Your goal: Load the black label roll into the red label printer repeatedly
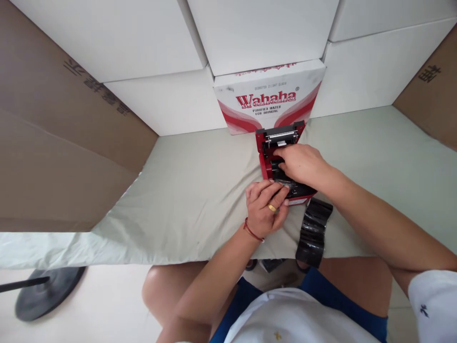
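A small red and black machine with its lid raised, looking like a label printer (264,166), stands on the cloth-covered table. Silver rods and a roller show inside the lid. My right hand (303,162) reaches into it from the right, fingers curled down, fingertips partly hidden among black parts. My left hand (264,202), with a gold ring, wraps its bent fingers over the front left edge, where some glossy dark film shows at the fingertips. Just right of the machine's front, a wavy strip of shiny black film (314,231) lies on the cloth and hangs over the table's edge.
Behind the machine stands a white and red Wahaha water carton (267,102), against stacked white boxes (264,33). Brown cardboard (53,128) walls in the left; another brown box (433,85) stands right. The pale green cloth (185,200) has wrinkles. A round black base (50,293) is on the floor.
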Demonstrator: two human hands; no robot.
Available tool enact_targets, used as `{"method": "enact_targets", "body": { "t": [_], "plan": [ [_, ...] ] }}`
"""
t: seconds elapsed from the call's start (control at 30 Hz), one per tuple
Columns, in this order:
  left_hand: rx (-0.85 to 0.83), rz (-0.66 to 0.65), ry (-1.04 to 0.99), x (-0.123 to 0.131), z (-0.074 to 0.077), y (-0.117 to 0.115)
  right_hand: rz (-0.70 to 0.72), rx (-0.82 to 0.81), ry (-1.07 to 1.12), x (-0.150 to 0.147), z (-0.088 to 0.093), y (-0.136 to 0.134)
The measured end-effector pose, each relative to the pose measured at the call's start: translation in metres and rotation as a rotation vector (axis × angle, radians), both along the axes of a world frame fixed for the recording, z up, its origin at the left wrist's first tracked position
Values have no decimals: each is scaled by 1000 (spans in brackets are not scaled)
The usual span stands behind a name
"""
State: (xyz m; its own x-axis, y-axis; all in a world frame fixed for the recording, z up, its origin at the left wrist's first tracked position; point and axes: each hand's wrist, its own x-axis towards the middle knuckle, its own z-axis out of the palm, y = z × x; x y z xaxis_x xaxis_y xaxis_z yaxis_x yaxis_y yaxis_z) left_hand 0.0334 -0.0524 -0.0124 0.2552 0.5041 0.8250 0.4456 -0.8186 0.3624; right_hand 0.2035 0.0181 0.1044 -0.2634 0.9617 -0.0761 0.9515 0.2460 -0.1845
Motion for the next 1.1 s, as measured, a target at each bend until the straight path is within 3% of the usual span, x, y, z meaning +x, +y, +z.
{"method": "enact_targets", "body": {
  "t": [0.1,0.17,0.27,0.33,0.5,0.7,0.83,0.97,1.1],
  "plan": [
    [-63,-43,34,-1,0,0,72,116,368,12,9,-14],
    [-52,-69,42,0,2,-1,15,286,571,22,18,-23],
    [47,-23,85,3,6,-2,-115,622,664,37,23,-20],
    [121,61,159,7,10,-4,-93,754,657,41,15,-6],
    [203,178,268,14,16,-9,131,652,574,38,-14,15],
    [215,183,250,16,15,-9,209,693,563,44,-26,-36],
    [211,173,226,16,14,-9,260,693,565,55,-47,-63],
    [191,162,229,16,13,-10,227,716,534,60,-67,-72],
    [141,99,118,11,11,-7,196,721,553,57,-72,-72]
  ]
}}
